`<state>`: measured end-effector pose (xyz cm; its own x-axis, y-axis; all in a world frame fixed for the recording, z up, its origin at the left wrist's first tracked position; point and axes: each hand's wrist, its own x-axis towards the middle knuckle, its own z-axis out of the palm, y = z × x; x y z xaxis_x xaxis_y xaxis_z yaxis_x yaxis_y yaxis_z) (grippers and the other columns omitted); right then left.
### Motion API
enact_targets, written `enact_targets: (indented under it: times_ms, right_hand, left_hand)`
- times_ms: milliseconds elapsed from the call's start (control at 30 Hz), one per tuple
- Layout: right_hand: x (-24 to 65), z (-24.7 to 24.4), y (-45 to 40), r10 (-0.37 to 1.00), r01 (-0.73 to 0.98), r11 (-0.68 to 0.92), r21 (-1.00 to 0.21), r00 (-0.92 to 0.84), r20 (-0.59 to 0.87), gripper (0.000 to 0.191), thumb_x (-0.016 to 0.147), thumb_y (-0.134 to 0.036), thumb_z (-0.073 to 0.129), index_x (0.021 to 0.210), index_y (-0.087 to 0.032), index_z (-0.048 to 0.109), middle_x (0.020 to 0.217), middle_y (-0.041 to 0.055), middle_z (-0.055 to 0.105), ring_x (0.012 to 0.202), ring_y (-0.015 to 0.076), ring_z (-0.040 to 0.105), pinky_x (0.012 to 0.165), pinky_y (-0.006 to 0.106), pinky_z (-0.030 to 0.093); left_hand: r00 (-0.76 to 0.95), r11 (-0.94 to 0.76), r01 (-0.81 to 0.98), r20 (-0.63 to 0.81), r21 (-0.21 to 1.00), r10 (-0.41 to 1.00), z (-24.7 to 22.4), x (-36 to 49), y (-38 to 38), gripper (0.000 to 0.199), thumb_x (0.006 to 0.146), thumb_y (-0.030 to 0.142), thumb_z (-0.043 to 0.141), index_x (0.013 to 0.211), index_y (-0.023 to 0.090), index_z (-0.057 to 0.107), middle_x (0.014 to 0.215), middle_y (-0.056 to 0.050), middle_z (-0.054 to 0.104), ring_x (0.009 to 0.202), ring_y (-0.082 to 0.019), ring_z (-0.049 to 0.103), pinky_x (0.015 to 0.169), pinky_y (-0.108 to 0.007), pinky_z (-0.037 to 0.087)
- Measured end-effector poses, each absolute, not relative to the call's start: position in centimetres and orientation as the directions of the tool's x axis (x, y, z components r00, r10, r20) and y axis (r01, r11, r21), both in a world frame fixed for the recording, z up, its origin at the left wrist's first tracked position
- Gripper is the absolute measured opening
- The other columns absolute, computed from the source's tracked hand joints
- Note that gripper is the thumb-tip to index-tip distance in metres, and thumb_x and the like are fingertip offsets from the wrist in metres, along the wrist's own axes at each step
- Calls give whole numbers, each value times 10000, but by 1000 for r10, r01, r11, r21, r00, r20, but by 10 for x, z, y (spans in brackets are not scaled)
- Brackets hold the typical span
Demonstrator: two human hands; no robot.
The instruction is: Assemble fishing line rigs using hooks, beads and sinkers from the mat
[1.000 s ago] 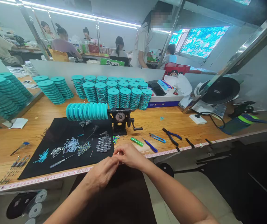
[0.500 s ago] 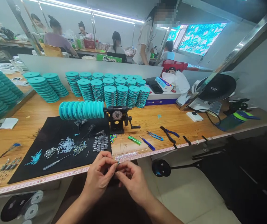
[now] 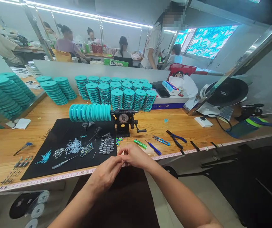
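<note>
My left hand (image 3: 107, 173) and my right hand (image 3: 134, 155) meet at the fingertips over the table's front edge. Both are closed in a pinch, the right lying slightly above and beyond the left. The thin line seen between them a moment before is now hidden by the fingers. Just past the hands stands a black hand-cranked winder (image 3: 123, 122), its shaft carrying a row of turquoise spools (image 3: 89, 112). Small colored beads (image 3: 119, 140) and dark grey cylindrical weights (image 3: 106, 146) lie nearest, on and beside a black mat (image 3: 64, 133).
To the right are a green tube (image 3: 140, 144), a blue pen-like tool (image 3: 154, 148), thread snips (image 3: 162, 140) and pliers (image 3: 176, 138). Stacked turquoise spools (image 3: 128, 98) line the back. A measuring tape (image 3: 79, 173) runs along the front edge. Co-workers sit and stand beyond the partition.
My right hand has moved up and forward, over the left fingertips. The left hand has turned so its back faces up. The whole view has shifted slightly to the left.
</note>
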<state>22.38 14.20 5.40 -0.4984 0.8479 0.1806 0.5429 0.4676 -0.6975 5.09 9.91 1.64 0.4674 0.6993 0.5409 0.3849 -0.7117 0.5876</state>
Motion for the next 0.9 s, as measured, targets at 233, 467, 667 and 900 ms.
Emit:
enact_targets:
  times_ms: [233, 467, 667, 900]
  right_hand:
    - [224, 59, 102, 910, 616, 372, -694, -92, 405, 159, 929, -240, 559, 816, -163, 640, 821, 67, 650, 814, 207, 578, 739, 319, 429]
    - [224, 28, 38, 995, 332, 95, -938, -48, 83, 116, 960, -292, 552, 933, -201, 619, 730, 1, 646, 532, 132, 547, 484, 239, 421]
    - [226, 43, 49, 842, 626, 514, -587, -236, 486, 199, 967, -141, 460, 954, -186, 653, 1008, 122, 663, 891, 234, 601, 787, 362, 471]
    - [223, 51, 120, 896, 552, 390, -737, -411, 166, 125, 913, -176, 592, 824, -188, 680, 647, -21, 662, 589, 133, 607, 563, 220, 423]
  left_hand:
    - [268, -525, 373, 452, 765, 851, 28, 63, 85, 128, 904, 95, 555, 839, 194, 604, 910, -31, 524, 751, -132, 597, 588, -220, 546]
    - [177, -310, 160, 282, 937, 943, 22, 67, 77, 89, 897, 194, 615, 829, 203, 670, 901, -29, 546, 836, -158, 592, 742, -268, 522]
    - [246, -502, 365, 438, 785, 864, 20, 60, 78, 93, 919, 143, 583, 908, 207, 649, 935, -40, 546, 851, -170, 608, 726, -294, 548]
    - [446, -717, 391, 563, 577, 696, 12, 44, 90, 191, 940, 91, 516, 1018, 214, 639, 916, -46, 654, 839, -192, 657, 751, -333, 587]
